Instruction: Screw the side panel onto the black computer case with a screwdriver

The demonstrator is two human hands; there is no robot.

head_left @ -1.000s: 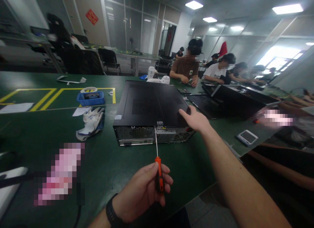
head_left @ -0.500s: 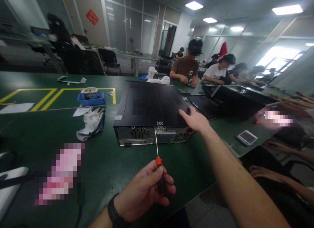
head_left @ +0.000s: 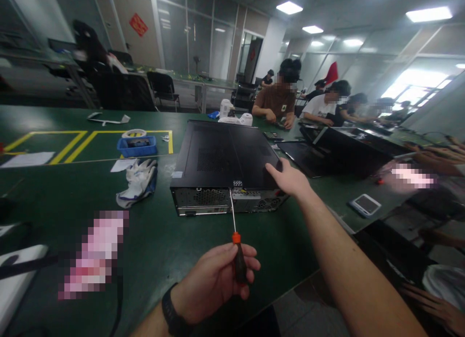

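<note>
A black desktop computer case (head_left: 218, 153) lies flat on the green table, its rear panel with vents and ports facing me. My left hand (head_left: 223, 274), a dark band at its wrist, is closed around the dark handle of a screwdriver (head_left: 236, 237) with an orange collar. The screwdriver's metal shaft points away from me, and its tip meets the upper middle of the rear panel, just below the cover's edge. At the case's right edge, my right hand (head_left: 292, 178) grips it, thumb on top; its other fingers are mostly hidden.
Left of the case lie work gloves (head_left: 138, 182), a blue bin (head_left: 136, 146) with a tape roll (head_left: 134, 133), and paper. On the right are a black panel (head_left: 300, 155), another opened case (head_left: 359, 150) and a small white-framed device (head_left: 365, 205). Several people work beyond.
The fingers of my left hand have shifted around the screwdriver handle, while its tip stays at the same spot. My right hand has not moved on the case.
</note>
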